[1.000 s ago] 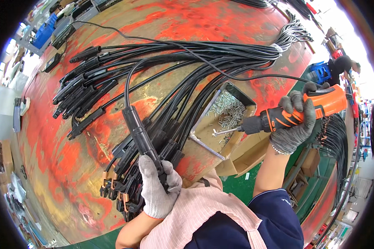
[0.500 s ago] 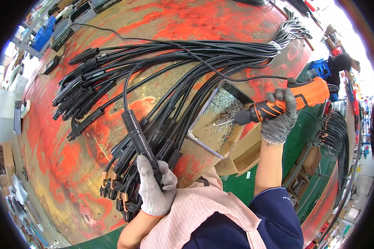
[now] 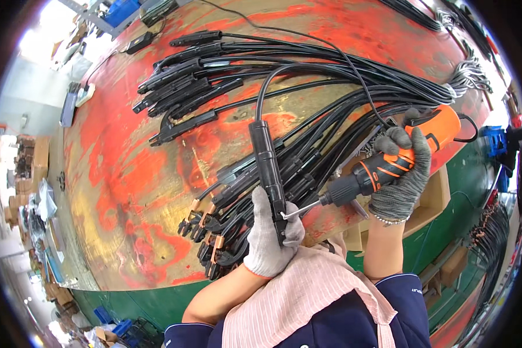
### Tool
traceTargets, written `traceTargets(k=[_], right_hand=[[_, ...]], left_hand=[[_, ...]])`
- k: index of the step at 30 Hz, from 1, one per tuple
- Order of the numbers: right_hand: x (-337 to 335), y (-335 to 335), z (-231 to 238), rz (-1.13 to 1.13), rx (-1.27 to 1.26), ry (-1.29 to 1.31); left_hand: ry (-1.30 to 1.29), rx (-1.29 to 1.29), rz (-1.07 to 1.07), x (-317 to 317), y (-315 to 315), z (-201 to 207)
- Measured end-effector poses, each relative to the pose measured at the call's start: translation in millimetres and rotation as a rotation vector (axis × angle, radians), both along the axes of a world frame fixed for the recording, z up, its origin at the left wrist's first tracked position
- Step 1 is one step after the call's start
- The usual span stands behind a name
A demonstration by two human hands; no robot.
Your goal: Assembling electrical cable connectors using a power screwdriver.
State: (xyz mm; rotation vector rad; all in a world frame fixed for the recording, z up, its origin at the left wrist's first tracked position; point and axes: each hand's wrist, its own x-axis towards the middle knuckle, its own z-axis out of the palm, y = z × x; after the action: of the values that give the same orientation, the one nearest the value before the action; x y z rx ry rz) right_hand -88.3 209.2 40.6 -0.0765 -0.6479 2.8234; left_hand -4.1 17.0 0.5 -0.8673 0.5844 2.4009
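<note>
My left hand (image 3: pixel 269 246), in a pale glove, is closed round the lower end of a black welding electrode holder (image 3: pixel 265 153). A black cable (image 3: pixel 263 93) runs out of the holder's far end and bends to the right. In my right hand (image 3: pixel 403 182), in a dark grey glove, is an orange and black electric screwdriver (image 3: pixel 438 130), gripped round its body. Its thin bit (image 3: pixel 307 207) points left, and the tip meets the holder's side beside my left fingers. Something small and silvery shows at that tip; whether it is a screw is too small to tell.
Similar black holders (image 3: pixel 174 84) lie on the red-stained table (image 3: pixel 127 203), their cables (image 3: pixel 342 64) bundled toward the right. Several clamps with copper-coloured parts (image 3: pixel 214 249) lie left of my left hand. An open cardboard box (image 3: pixel 432 203) stands below my right wrist. A power cord crosses the cables.
My right hand has brought the screwdriver from over the tray of screws to the electrode holder, its tip now against it. The view has shifted, so the table appears farther right.
</note>
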Motion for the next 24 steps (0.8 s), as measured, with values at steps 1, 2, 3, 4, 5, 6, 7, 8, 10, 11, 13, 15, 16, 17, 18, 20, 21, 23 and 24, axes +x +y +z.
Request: traceTargets(k=[1,2,3,4,5,6,7,8,10,11,13,15,16,17,18,20,21,23,24], right_hand=[[-2,2,-10,0.003,0.033,0.021],[-2,1,-14,0.02,0.036,0.004],[-1,0,-17,0.036,0.038,-0.013],[0,-1,-19,0.051,0.041,-0.03],[1,-2,-21,0.068,0.062,-0.031],[1,-2,-23,0.07,0.062,-0.051],[2,-3,-24,0.071,0.062,-0.071],[2,-3,-25,0.071,0.061,-0.09],[3,-2,-26,0.023,0.101,-0.057],[3,-3,-26,0.002,0.121,-0.04],[4,-3,-23,-0.041,0.107,-0.009],[7,-13,-8,-0.141,0.137,-0.011],[10,-13,-4,-0.129,0.156,0.034],[14,-13,-1,-0.117,0.175,0.078],[18,-15,4,-0.105,0.194,0.123],[29,-19,15,-0.132,0.297,0.193],[36,-18,17,-0.078,0.352,0.258],[42,-18,24,-0.018,0.451,0.374],[45,-20,28,-0.008,0.483,0.411]], left_hand=[[0.013,0.02,-0.014,0,-2,-1],[0.026,0.04,-0.03,1,-3,-2],[0.039,0.059,-0.046,1,-4,-2],[0.03,0.048,-0.042,1,-5,-2],[0.021,0.036,-0.045,0,-4,0],[0.011,0.024,-0.048,0,-3,2],[-0.005,0.014,-0.045,-1,-2,5],[-0.019,0.003,-0.043,-2,-1,8],[-0.033,-0.012,-0.043,-2,1,10],[-0.032,-0.016,-0.042,-3,0,10],[-0.027,-0.026,-0.034,-2,0,10],[-0.021,-0.035,-0.024,-2,1,8],[-0.02,-0.052,-0.014,-2,2,8],[-0.018,-0.069,-0.005,-2,2,8],[-0.016,-0.086,0.005,-2,3,8],[-0.039,-0.155,0.021,-3,7,9],[-0.051,-0.19,0.03,-3,8,9],[-0.038,-0.206,0.045,-1,10,4],[-0.03,-0.214,0.052,0,11,1]])
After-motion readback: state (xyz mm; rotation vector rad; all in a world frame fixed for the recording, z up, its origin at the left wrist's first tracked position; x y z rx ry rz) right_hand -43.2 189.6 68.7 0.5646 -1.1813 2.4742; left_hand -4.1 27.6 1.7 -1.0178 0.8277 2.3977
